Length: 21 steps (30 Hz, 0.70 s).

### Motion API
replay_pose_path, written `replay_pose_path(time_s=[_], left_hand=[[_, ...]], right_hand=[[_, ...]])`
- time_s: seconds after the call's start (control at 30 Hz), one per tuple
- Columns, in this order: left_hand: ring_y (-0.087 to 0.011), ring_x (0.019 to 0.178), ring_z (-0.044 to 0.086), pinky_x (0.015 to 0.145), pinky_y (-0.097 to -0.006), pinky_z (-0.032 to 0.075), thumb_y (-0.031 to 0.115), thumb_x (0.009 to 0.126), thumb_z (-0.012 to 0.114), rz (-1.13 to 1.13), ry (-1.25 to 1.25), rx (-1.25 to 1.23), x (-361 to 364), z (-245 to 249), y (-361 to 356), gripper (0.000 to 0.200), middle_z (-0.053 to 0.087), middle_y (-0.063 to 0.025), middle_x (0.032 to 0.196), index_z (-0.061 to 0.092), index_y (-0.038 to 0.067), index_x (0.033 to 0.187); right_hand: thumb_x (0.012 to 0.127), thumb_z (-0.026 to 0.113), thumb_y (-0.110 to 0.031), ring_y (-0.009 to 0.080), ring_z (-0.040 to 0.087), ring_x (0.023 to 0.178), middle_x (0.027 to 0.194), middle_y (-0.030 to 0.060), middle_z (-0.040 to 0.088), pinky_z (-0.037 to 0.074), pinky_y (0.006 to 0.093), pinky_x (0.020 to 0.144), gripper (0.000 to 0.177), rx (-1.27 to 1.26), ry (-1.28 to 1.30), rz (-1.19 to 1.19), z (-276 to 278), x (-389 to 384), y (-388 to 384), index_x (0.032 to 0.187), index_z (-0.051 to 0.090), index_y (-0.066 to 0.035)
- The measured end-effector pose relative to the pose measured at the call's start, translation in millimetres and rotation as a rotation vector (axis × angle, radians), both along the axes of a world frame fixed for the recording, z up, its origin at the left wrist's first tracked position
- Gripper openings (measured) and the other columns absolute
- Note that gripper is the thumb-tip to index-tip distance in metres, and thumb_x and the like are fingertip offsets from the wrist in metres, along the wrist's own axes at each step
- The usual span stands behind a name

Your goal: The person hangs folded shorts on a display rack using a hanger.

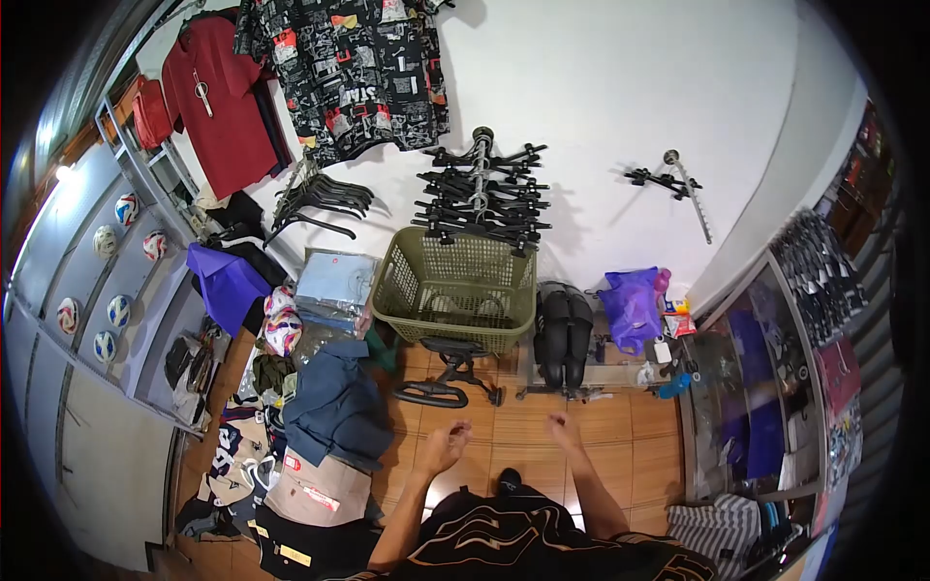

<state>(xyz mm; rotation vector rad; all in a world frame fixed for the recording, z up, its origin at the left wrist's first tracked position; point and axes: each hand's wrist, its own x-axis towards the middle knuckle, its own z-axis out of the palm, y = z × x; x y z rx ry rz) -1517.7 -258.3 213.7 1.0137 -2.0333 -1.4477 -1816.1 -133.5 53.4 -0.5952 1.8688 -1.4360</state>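
Left hand (446, 447) and right hand (564, 431) are hovering apart, half-open, over glossy tiles (518, 441), near a perforated plastic basket (453, 324).

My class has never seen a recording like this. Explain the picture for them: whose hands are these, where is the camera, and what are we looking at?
There is no robot here. The single picture comes from a camera worn on a person's head, looking forward and down; its lens bends the edges.

The bare left hand and right hand reach out above a tiled floor. They are apart, fingers bent, and neither visibly holds anything.

Just ahead are a green basket and a black object too unclear to name. On the left lie heaped clothes; farther right is a purple bag. Clip hangers and a patterned shirt hang by the white wall.
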Motion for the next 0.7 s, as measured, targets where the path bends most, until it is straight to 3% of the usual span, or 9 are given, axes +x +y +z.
replay_pose_path(time_s=[0.07, 0.17, 0.23, 0.27, 0.4, 0.53, 0.63, 0.7], left_hand=[[-0.0253, 0.097, 0.069, 0.084, -0.0353, 0.055, 0.015, 0.092, 0.067, 0.036, 0.006, -0.027, -15.2, 25.9, -27.6, 0.033, 0.07, -0.0153, 0.106, 0.061, -0.002, 0.12], [-0.0186, 0.095, 0.067, 0.083, -0.0323, 0.054, 0.012, 0.093, 0.065, 0.055, 0.124, 0.0, -29.1, 39.1, -71.3, 0.029, 0.07, -0.011, 0.101, 0.061, -0.001, 0.118], [-0.0127, 0.093, 0.064, 0.08, -0.0291, 0.053, 0.011, 0.094, 0.064, 0.071, 0.261, 0.076, -37.3, 43.2, -105.0, 0.026, 0.068, -0.0069, 0.097, 0.061, -0.002, 0.117], [-0.0108, 0.094, 0.061, 0.083, -0.0254, 0.05, 0.009, 0.095, 0.063, 0.072, 0.266, 0.075, -40.8, 44.9, -123.0, 0.025, 0.066, -0.0044, 0.104, 0.06, -0.003, 0.116], [-0.0097, 0.095, 0.06, 0.083, -0.025, 0.049, 0.007, 0.095, 0.062, 0.066, 0.329, 0.069, -55.0, 51.7, -209.0, 0.024, 0.064, -0.0034, 0.107, 0.06, -0.003, 0.118], [-0.0106, 0.099, 0.058, 0.089, -0.0264, 0.048, 0.011, 0.095, 0.065, 0.074, 0.413, 0.016, -76.6, 78.5, -292.9, 0.03, 0.063, -0.0042, 0.109, 0.058, -0.004, 0.121], [-0.0125, 0.1, 0.06, 0.081, -0.0264, 0.049, 0.019, 0.094, 0.067, 0.102, 0.432, 0.001, -94.7, 79.5, -355.6, 0.045, 0.062, -0.009, 0.117, 0.053, -0.004, 0.131], [-0.0179, 0.107, 0.059, 0.092, -0.0303, 0.047, 0.017, 0.093, 0.068, 0.227, 0.428, -0.036, -107.8, 81.0, -386.6, 0.06, 0.053, -0.0136, 0.131, 0.042, -0.006, 0.141]], right_hand=[[0.089, 0.067, -0.014, 0.0128, 0.063, 0.077, 0.083, 0.0057, 0.07, 0.049, 0.0271, 0.064, 0.021, -0.017, 0.267, 0.14, -11.2, -35.4, -49.5, 0.104, 0.07, 0.0], [0.091, 0.065, -0.016, 0.0138, 0.066, 0.081, 0.089, 0.0062, 0.071, 0.051, 0.0273, 0.067, 0.024, 0.002, 0.173, 0.144, 85.8, -38.5, -105.7, 0.109, 0.068, 0.001], [0.093, 0.063, -0.018, 0.0156, 0.067, 0.087, 0.099, 0.0079, 0.071, 0.052, 0.0286, 0.072, 0.029, -0.01, -0.073, 0.109, 136.0, -40.4, -138.6, 0.116, 0.065, 0.001], [0.093, 0.063, -0.018, 0.0156, 0.067, 0.087, 0.099, 0.0079, 0.071, 0.052, 0.0286, 0.072, 0.029, -0.009, -0.07, 0.095, 151.9, -43.7, -154.6, 0.116, 0.065, 0.001], [0.095, 0.062, -0.02, 0.0177, 0.067, 0.092, 0.109, 0.0095, 0.069, 0.053, 0.0305, 0.078, 0.035, -0.076, -0.077, 0.031, 197.1, -57.7, -209.5, 0.125, 0.059, -0.001], [0.096, 0.06, -0.02, 0.0213, 0.067, 0.096, 0.118, 0.0108, 0.064, 0.054, 0.0333, 0.08, 0.04, -0.152, -0.132, -0.132, 208.0, -77.2, -266.0, 0.132, 0.053, -0.002], [0.098, 0.058, -0.022, 0.024, 0.067, 0.1, 0.128, 0.0144, 0.057, 0.055, 0.0355, 0.08, 0.05, -0.169, -0.186, -0.287, 211.0, -87.6, -302.1, 0.142, 0.042, -0.004], [0.099, 0.057, -0.022, 0.0262, 0.067, 0.102, 0.133, 0.0169, 0.053, 0.056, 0.0349, 0.078, 0.055, -0.222, -0.213, -0.383, 212.0, -89.6, -322.3, 0.146, 0.037, -0.004]])
